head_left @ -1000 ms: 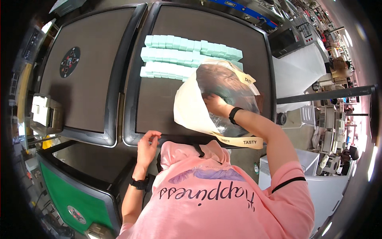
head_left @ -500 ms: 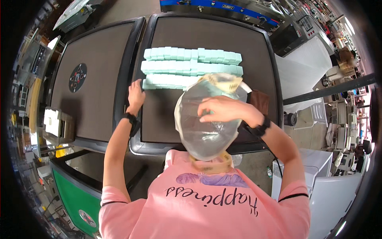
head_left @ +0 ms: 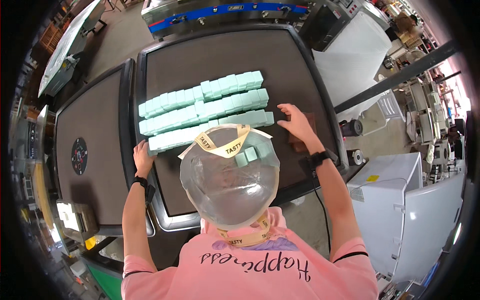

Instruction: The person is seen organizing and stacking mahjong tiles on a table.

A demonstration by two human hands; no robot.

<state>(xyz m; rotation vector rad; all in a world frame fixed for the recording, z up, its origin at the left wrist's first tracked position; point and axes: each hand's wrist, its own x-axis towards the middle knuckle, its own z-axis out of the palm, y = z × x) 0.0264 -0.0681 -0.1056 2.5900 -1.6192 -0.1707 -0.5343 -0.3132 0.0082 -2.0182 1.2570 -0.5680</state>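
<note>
Mint-green mahjong tiles (head_left: 200,108) stand in three long rows on the dark-topped table (head_left: 225,55). At the left end of the nearest row, my left hand (head_left: 143,157) rests with its fingertips against the tiles. My right hand (head_left: 298,126), its fingers apart and holding nothing, hovers just beyond the right ends of the rows. In front of my chest is a clear plastic dome-like cover (head_left: 225,182) with a cream printed ribbon (head_left: 227,149). It hides part of the nearest row, and a few loose tiles (head_left: 246,157) show through it.
A brown item (head_left: 309,131) lies beside my right hand. Another dark table with a round centre panel (head_left: 79,156) adjoins on the left. A steel appliance with a blue front (head_left: 225,10) stands beyond the far edge, and a white cabinet (head_left: 385,200) at right.
My right hand has moved from over the clear cover out to the right ends of the rows. My left hand stays at the left end. The view has turned, so the rows now slant.
</note>
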